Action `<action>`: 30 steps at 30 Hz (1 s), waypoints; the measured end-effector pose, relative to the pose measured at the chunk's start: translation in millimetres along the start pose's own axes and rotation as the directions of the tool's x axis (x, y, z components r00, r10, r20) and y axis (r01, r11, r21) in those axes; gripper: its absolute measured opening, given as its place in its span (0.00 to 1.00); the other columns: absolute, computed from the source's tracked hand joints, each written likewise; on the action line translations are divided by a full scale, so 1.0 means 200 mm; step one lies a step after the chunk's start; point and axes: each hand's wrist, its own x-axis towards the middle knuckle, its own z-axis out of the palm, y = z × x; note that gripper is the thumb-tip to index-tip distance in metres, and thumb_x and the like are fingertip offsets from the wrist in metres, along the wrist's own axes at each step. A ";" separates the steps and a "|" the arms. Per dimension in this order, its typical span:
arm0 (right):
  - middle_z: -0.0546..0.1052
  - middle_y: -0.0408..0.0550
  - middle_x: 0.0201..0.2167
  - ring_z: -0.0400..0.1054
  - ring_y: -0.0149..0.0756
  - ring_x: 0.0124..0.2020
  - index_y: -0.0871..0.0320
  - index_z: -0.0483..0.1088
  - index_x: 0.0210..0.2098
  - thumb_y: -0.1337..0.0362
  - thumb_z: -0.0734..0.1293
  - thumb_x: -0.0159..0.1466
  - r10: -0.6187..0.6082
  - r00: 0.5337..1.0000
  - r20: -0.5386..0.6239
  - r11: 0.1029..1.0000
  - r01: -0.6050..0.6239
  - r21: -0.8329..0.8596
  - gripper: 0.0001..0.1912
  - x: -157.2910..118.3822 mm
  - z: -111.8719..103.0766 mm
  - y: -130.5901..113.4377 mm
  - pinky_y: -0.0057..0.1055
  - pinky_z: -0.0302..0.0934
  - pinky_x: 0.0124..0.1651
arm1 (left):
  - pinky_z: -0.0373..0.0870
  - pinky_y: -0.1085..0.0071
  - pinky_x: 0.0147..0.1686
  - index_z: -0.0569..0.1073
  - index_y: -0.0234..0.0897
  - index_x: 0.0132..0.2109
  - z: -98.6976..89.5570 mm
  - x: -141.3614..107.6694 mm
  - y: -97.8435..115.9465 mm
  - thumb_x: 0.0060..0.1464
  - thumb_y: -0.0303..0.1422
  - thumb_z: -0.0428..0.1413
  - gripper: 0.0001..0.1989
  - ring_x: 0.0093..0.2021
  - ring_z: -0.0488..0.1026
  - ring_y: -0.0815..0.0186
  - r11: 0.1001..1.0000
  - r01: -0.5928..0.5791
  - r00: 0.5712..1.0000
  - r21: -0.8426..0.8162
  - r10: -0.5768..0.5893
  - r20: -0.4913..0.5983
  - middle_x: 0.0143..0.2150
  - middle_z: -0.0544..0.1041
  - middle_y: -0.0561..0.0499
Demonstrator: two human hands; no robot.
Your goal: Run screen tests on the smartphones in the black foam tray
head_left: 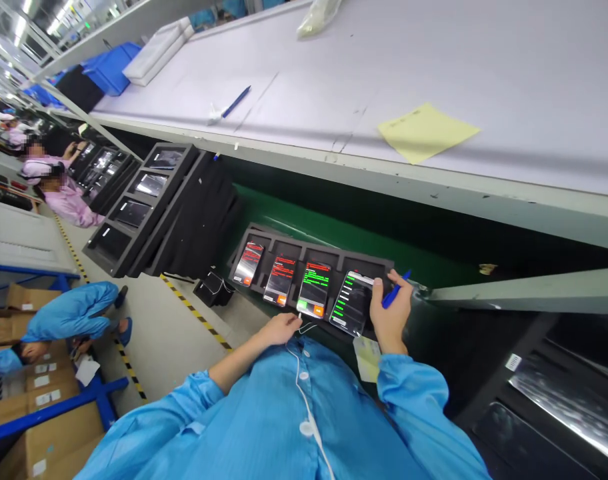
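Note:
A black foam tray (365,257) lies in front of me with several smartphones in its slots. Two phones at its left, the far-left phone (249,264) and the one beside it (280,281), show red text. The third phone (314,290) shows green text with a green and an orange button. My left hand (283,329) is closed at that phone's lower end, fingers pinched on a white cable (299,373). My right hand (391,310) is wrapped round a blue pen (397,289), its thumb beside the rightmost phone (353,303), which lists green and white lines.
A yellowish paper (368,359) hangs below my right hand. Stacked foam trays with phones (144,200) stand left, more trays (549,400) at right. Above runs a white bench (334,87) bearing a yellow sheet (427,133) and another pen (237,102). A person in blue (69,313) bends over cartons.

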 end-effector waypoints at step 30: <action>0.79 0.58 0.62 0.72 0.52 0.65 0.52 0.73 0.57 0.56 0.58 0.79 -0.516 0.533 0.670 0.751 0.658 0.055 0.16 -0.04 0.40 -0.16 0.56 0.52 0.74 | 0.78 0.62 0.45 0.83 0.31 0.39 0.19 -0.04 -0.12 0.50 0.59 0.72 0.32 0.33 0.79 0.62 0.734 -0.025 0.984 -0.678 -0.102 -0.147 0.33 0.85 0.42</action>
